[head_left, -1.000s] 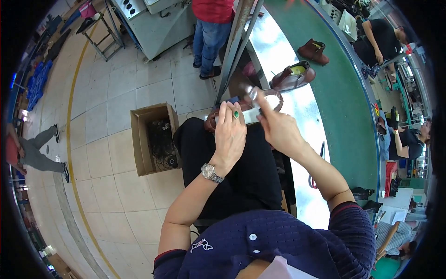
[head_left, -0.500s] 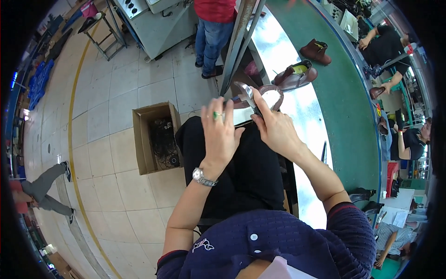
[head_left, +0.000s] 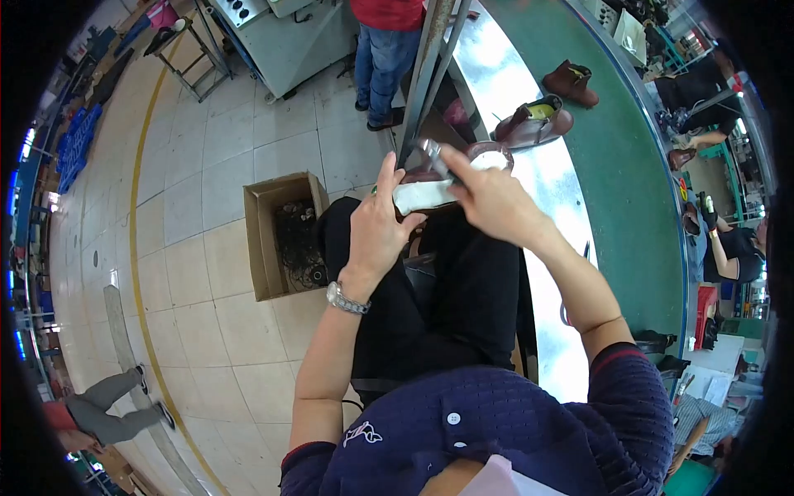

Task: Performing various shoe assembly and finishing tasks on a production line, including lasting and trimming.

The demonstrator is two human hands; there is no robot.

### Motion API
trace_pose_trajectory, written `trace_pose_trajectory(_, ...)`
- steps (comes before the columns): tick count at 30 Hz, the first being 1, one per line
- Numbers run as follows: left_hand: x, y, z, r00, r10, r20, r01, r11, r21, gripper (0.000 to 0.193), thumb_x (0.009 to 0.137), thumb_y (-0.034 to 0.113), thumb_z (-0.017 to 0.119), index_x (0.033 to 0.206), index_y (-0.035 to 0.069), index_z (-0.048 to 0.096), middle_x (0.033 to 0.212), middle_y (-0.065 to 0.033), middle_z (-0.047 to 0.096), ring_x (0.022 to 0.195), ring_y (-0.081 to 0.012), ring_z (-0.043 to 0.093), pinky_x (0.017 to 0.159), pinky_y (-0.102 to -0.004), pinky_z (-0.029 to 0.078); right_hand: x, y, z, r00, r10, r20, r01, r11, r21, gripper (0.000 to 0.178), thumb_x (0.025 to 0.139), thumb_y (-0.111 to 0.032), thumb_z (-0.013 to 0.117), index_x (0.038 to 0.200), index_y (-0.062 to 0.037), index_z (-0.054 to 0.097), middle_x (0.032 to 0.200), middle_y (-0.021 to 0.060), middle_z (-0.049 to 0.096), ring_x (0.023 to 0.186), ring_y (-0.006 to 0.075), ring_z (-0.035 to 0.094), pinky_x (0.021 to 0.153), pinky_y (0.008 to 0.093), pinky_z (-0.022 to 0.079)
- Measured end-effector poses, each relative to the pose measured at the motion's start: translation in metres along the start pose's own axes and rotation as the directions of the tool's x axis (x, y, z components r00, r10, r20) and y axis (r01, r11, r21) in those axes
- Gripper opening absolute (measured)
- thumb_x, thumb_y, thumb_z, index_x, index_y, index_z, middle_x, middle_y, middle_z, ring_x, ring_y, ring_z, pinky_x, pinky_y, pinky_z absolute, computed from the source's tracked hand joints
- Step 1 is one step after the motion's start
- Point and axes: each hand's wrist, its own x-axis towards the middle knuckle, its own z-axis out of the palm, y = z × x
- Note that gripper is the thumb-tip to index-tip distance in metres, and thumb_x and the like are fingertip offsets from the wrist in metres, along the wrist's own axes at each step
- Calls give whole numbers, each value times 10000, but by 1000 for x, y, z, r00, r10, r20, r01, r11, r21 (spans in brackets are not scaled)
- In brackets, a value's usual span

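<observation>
A brown shoe (head_left: pixel 423 195) lies bottom up above my lap, its pale underside facing me. My left hand (head_left: pixel 374 240) grips its near-left end, thumb below and fingers along the far side. In my right hand (head_left: pixel 500 202) is a hand tool with a shiny metal head (head_left: pixel 432 155), held over the shoe. The tool's head is blurred, and the fist hides its handle. That fist also covers the middle of the shoe; the shoe's rounded far end (head_left: pixel 491 155) shows beyond it.
On the metal-topped bench to my right stands a brown shoe with yellow-green lining (head_left: pixel 533 122). A brown ankle boot (head_left: pixel 571 83) rests on the green surface (head_left: pixel 624 215). A cardboard box (head_left: pixel 258 240) of dark scraps sits on the floor. A metal post (head_left: pixel 430 66) rises ahead.
My left hand, raised and blurred before, now holds the end of the shoe. The tool in my right hand has swung lower over the shoe. At far left, a walking person has shifted.
</observation>
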Motion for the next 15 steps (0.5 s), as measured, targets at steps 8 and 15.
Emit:
trace_pose_trajectory(8,-38,19,-21,983,-169,68,176,975,-132,1141,714,355,839,1497,-43,111,1510,-312,236,1401,-409,283,1128,-430,311,-25,22,-23,985,120,124,-107,988,-113,496,930,-147,546,1396,-85,392,811,291,643,732,480,621,687,541,484)
trace_pose_trajectory(15,-82,3,-31,960,-255,-118,265,961,75,328,947,284,588,818,-16,614,759,-167,597,674,-335,588,596,-414,459,-52,-29,-28,858,32,512,-247,900,358,583,941,-133,593,1464,-73,343,918,117,684,746,203,692,733,330,528)
